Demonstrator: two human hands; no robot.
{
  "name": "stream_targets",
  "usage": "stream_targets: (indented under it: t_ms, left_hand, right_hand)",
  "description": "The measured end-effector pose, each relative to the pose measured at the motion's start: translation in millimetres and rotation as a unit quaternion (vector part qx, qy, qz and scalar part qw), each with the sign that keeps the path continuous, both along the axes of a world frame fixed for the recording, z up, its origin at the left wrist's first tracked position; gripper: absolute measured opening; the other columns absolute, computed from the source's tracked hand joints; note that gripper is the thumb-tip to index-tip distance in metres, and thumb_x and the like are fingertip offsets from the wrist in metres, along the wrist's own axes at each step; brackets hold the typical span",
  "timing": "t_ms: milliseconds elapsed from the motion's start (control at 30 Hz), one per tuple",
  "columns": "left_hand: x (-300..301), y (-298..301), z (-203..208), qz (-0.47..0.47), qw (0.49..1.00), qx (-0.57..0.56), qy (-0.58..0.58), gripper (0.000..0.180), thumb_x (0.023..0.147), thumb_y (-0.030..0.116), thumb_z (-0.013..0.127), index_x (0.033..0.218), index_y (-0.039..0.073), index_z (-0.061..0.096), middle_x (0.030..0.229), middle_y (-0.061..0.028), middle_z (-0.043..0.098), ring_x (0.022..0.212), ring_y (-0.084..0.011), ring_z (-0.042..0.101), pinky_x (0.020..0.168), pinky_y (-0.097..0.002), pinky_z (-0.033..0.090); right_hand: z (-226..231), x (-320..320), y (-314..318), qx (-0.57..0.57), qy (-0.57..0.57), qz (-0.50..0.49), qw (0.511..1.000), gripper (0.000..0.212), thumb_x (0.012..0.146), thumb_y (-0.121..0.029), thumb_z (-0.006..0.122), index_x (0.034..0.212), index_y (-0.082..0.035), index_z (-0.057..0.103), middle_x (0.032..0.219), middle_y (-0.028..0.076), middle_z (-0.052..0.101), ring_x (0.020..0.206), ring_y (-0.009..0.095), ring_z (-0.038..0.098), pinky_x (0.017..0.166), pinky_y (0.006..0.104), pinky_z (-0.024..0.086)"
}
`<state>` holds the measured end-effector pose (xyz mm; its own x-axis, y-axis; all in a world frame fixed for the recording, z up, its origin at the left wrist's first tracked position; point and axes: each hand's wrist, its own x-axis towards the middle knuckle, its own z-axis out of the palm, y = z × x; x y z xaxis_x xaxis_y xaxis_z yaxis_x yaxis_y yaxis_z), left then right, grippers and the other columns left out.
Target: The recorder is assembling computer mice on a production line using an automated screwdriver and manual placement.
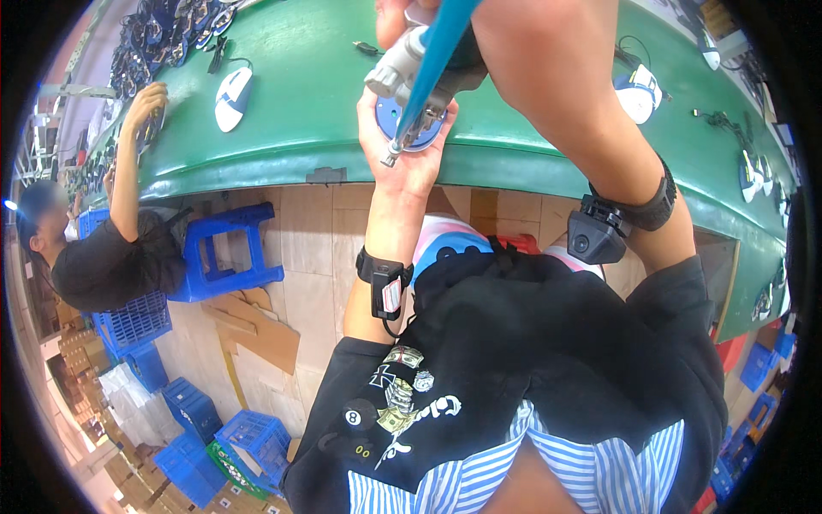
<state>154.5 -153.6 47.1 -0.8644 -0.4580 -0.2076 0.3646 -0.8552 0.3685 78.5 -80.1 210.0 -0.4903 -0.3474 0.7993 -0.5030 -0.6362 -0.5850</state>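
My left hand (401,176) lies palm up over the green table's front edge, its fingers cupped round a round blue part (388,113). My right hand (514,24) comes in from the right above it and is wrapped round a grey metal power screwdriver (405,65), partly cut off by the upper edge. A blue hose (437,53) runs down across the tool and hides some of it. The tool's lower end is over the blue part; whether they touch, I cannot tell.
White-and-blue computer mice, one on the left (233,99) and one on the right (638,92), lie with cables on the green table (291,103). A co-worker (116,248) sits at the left by a blue stool (227,253). Blue crates (193,407) stand on the floor.
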Motion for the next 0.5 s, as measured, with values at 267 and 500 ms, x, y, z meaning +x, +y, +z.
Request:
stream_targets:
  t_ms: [267,500]
  left_hand:
    - [0.5,-3.5,-6.1,0.004,1.0,0.017,-0.01,0.045,0.099,0.046,0.045,0.126,0.01,0.054,0.116,-0.0093,0.064,0.102,-0.025,0.064,0.084,-0.0468,0.056]
    - [1.8,-4.5,-8.6,0.002,1.0,0.02,0.0,0.046,0.101,0.049,0.042,0.126,0.012,0.055,0.117,-0.0078,0.063,0.105,-0.0246,0.062,0.086,-0.0488,0.055]
  right_hand:
    - [-4.3,1.8,-4.0,-0.002,0.005,-0.01,1.0,0.013,0.077,-0.002,0.067,0.088,-0.002,0.059,0.071,-0.001,0.059,0.062,0.006,0.053,0.055,0.0248,0.042]
    - [-6.6,4.9,-8.0,-0.006,0.007,-0.01,1.0,0.013,0.077,-0.001,0.066,0.087,-0.003,0.059,0.07,-0.001,0.059,0.063,0.005,0.053,0.054,0.0248,0.042]
